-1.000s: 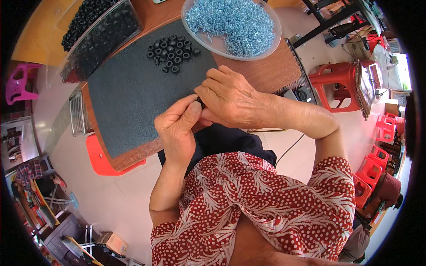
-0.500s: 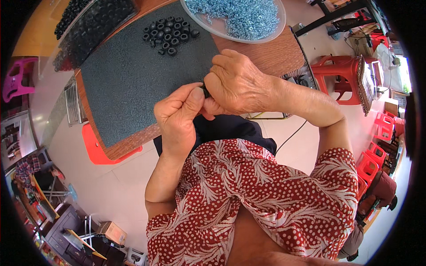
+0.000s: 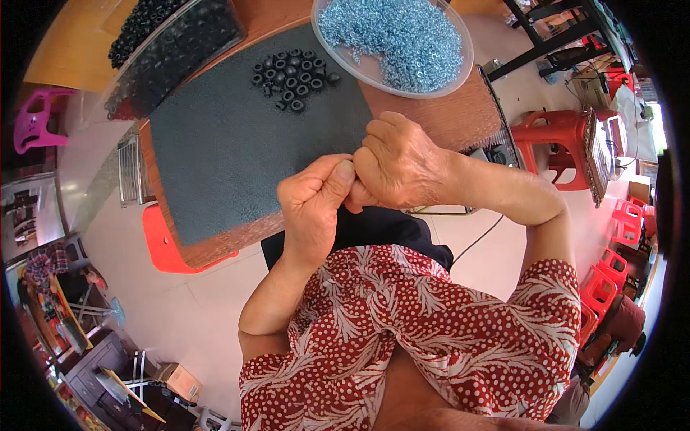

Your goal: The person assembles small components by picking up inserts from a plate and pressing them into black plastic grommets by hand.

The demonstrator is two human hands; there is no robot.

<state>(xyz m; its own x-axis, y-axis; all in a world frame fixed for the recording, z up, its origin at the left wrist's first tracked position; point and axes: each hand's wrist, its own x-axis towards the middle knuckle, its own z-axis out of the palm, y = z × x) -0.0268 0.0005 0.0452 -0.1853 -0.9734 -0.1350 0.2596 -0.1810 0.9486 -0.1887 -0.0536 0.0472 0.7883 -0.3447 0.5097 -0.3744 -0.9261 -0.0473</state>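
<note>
Left hand [image 3: 313, 205] and right hand [image 3: 399, 161] pressed fingertip to fingertip (pinched item hidden), above coarse dark mat [image 3: 237, 144], round black rings [image 3: 291, 75] clustered.

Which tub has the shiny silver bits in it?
The round clear tub at the table's far right holds the silvery rings. The long tub on the far left holds black rings instead.

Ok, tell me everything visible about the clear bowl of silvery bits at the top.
The clear plastic bowl is round, shallow and see-through, upright at the table's far edge, partly overlapping the dark mat. It holds a heap of small shiny blue-silver metal rings, piled toward its far side. Neither hand touches it.
</note>
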